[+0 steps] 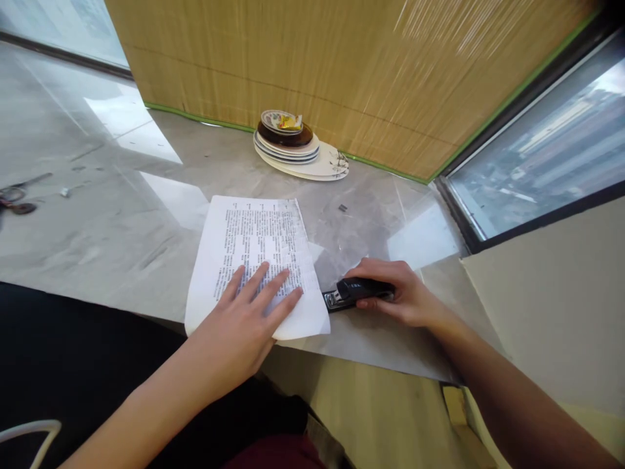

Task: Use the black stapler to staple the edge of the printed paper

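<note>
Printed sheets of paper (258, 241) lie on the grey counter, their near edge reaching the counter's front edge. My left hand (249, 319) rests flat on them with its fingers spread; its thumb is low at the near edge and partly hidden. On the right, my right hand (400, 293) is wrapped round a black stapler (359, 291). The stapler's metal front end touches or sits just beside the right edge of the paper. From this angle I cannot tell whether the paper is between its jaws.
Stacked plates (288, 153) stand at the back against a bamboo blind (293, 58). A small dark piece (342, 208) lies beyond the stapler. Scissors (17, 195) are at the far left. A window (541, 143) borders the right side of the counter (122, 241).
</note>
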`<state>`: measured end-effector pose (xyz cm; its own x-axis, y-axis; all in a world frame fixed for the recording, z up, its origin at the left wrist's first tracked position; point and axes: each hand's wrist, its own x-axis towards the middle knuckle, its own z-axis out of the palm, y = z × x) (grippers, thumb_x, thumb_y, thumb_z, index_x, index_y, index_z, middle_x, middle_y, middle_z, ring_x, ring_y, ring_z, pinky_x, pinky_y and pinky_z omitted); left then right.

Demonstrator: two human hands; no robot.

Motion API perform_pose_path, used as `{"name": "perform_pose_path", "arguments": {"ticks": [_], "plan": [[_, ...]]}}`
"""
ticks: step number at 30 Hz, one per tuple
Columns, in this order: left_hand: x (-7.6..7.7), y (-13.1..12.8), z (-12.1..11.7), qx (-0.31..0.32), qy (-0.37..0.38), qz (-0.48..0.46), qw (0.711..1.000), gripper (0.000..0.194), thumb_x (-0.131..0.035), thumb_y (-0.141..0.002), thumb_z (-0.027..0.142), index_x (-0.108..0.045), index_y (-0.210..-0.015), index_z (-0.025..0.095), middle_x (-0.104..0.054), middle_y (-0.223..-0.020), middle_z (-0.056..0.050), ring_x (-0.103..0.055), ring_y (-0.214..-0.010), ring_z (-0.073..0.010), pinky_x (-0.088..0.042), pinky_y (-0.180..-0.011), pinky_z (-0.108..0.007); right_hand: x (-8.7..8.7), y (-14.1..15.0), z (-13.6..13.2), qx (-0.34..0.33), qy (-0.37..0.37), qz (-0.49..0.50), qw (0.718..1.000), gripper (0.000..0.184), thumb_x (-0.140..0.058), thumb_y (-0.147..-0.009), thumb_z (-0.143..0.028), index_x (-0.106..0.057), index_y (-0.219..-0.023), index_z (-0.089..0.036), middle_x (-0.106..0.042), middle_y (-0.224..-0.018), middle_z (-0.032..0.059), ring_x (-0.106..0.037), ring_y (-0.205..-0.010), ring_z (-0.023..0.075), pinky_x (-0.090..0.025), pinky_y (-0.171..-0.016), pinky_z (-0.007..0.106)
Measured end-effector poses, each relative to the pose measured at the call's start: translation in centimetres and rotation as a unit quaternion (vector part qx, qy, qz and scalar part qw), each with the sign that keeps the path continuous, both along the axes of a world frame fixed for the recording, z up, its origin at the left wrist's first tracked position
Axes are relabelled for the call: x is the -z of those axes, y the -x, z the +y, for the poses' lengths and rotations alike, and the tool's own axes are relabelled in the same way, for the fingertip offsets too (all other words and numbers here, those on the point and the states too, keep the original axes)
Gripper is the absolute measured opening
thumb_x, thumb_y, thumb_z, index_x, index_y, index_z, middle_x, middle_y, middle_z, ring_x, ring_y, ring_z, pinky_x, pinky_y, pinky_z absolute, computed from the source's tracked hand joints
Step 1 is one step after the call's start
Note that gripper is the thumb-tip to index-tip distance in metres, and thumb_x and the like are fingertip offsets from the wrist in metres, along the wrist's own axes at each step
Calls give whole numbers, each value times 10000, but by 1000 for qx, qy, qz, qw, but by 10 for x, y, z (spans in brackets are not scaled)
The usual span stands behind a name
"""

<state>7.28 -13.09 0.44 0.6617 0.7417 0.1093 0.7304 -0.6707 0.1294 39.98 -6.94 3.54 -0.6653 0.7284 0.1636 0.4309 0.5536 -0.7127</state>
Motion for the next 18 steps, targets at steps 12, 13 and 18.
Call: {"name": "perform_pose_path", "arguments": {"ticks": [12,13,18], "plan": [[-3,-7,-5,13,6,-19,1000,626,-575,-1000,365,-395,-1599,367,-305,-1707,-81,-227,-1568,-444,-229,-1230,-701,5,11,-6,-32,-26,6,999,412,-750,-919,-289,-675,-1321,-242,-750,-1068,62,-681,-928,203,-544,-811,329],[-4,-7,-5,18,7,-20,1000,624,-568,-1005,372,-388,-1602,373,-302,-1708,-76,-224,-1570,-440,-220,-1233,-702,6,11,-6,-28,-36,7,999,445,-740,-928,-279,-654,-1364,-249,-747,-1074,65,-681,-929,205,-549,-805,332],[-9,-4,-8,39,24,-39,998,592,-567,-1009,383,-420,-1582,395,-313,-1706,-57,-234,-1575,-413,-174,-1250,-703,10,12,-6,-22,-107,24,994,557,-665,-962,-171,-567,-1485,-335,-731,-1156,73,-683,-975,210,-567,-822,362]]}}
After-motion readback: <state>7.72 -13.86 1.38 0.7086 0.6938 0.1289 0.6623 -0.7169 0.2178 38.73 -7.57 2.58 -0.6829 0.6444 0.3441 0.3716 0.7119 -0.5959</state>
